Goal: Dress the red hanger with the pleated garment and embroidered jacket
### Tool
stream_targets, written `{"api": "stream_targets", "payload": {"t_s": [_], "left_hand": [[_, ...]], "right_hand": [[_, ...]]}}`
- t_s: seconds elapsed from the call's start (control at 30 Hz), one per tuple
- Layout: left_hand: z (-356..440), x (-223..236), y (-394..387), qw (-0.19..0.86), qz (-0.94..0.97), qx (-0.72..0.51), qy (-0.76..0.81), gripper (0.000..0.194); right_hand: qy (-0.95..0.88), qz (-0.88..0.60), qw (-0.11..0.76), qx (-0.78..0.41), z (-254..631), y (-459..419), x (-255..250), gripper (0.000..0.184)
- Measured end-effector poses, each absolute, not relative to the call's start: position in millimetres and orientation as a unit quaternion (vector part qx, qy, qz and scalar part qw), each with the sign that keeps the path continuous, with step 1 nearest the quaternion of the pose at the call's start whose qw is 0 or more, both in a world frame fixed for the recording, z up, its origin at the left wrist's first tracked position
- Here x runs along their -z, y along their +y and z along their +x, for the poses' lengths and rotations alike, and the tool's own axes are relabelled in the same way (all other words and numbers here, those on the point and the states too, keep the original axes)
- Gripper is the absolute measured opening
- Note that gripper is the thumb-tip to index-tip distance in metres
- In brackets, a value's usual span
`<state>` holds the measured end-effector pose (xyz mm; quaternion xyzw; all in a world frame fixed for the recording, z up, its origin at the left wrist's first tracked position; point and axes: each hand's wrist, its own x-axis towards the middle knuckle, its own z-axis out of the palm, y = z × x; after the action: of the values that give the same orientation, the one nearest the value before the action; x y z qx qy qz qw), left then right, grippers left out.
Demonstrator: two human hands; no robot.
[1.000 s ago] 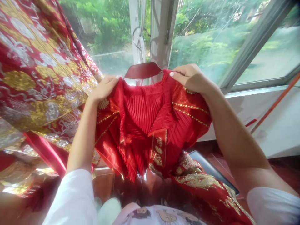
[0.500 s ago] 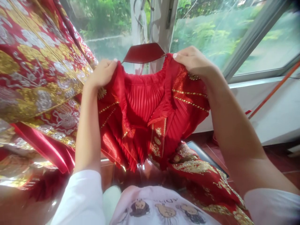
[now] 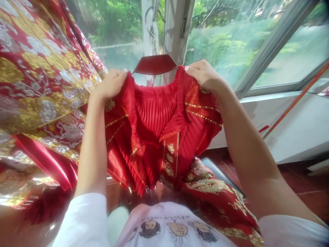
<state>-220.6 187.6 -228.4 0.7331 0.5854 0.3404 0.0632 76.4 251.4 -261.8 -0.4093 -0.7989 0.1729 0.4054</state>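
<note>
A red pleated garment [image 3: 156, 123] with gold trim hangs open in front of me, held up by its top edge. My left hand [image 3: 111, 83] is closed on the left part of that edge. My right hand [image 3: 203, 73] pinches the right part of it. Just behind the garment's top, between my hands, is a dark red wooden hanger [image 3: 155, 64] with a metal hook [image 3: 152, 24] reaching up by the window frame. The garment's lower part falls down to my lap.
A large red and gold embroidered cloth [image 3: 38, 79] hangs at the left. Windows [image 3: 226, 37] with greenery outside fill the back, above a white sill and wall [image 3: 295, 120]. An orange rod [image 3: 295, 101] leans at the right. Red floor tiles show below.
The hanger and both hands with the garment rose in the view half a second ago, then dropped back a little. The grip of both hands is unchanged.
</note>
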Motion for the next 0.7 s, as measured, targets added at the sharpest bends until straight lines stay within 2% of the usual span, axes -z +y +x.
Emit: {"api": "stream_targets", "payload": {"t_s": [0.43, 0.7], "left_hand": [[-229, 231, 191, 0.053, 0.752, -0.335, 0.565, 0.049], [-256, 247, 165, 0.012, 0.748, -0.424, 0.511, 0.038]], "right_hand": [[-0.815, -0.37, 0.416, -0.161, 80, 262, 269, 0.048], [-0.824, -0.316, 0.454, -0.125, 82, 262, 277, 0.058]]}}
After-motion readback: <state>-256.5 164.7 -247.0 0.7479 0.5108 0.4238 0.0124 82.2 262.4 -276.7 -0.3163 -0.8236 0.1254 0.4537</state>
